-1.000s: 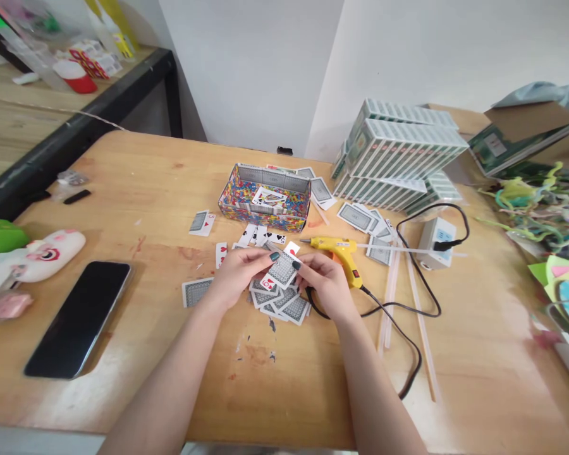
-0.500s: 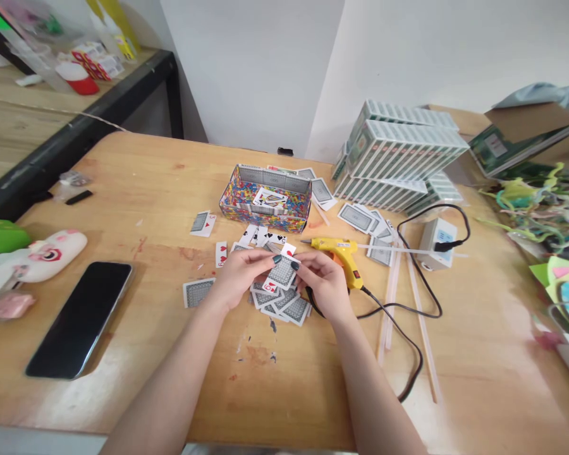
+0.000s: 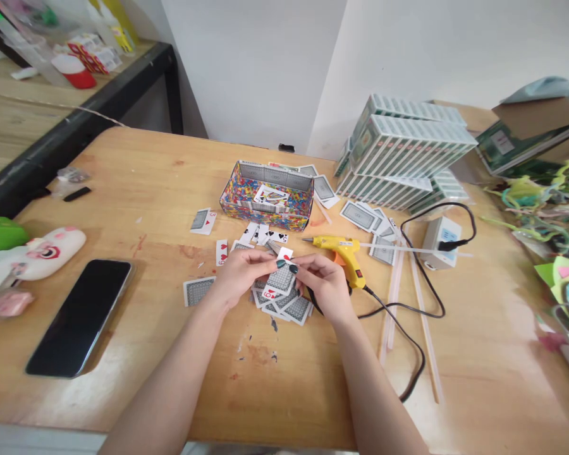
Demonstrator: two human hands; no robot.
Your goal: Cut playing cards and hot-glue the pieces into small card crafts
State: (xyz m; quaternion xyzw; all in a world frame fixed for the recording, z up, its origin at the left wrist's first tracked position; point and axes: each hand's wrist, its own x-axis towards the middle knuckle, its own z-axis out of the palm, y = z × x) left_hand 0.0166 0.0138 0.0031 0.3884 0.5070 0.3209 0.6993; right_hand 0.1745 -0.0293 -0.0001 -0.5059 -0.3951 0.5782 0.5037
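Observation:
Between my two hands a playing card [image 3: 281,278] is held over a loose pile of cards [image 3: 296,309]. It shows a grey patterned back, with white ends bearing red heart marks folded or layered at top and bottom. My left hand [image 3: 239,275] pinches its left upper edge, and my right hand [image 3: 325,281] grips the right edge; the undersides of the fingers are hidden. Just beyond stands an open box [image 3: 265,218] with colourful sides and grey card backs lining it, a face card [image 3: 271,196] inside. A yellow glue gun [image 3: 339,246] lies beside my right hand.
Glue sticks [image 3: 424,328] and a black cable [image 3: 420,354] cross the right side, near a white power block [image 3: 440,243]. Stacked card packs [image 3: 408,145] stand at the back right. A phone [image 3: 80,319] and a white pouch [image 3: 52,253] lie left. Several cut cards surround the box.
The held card has tilted slightly and sits a little further left and lower, showing more of its top heart end. Both hands keep their pinch; the view has shifted slightly.

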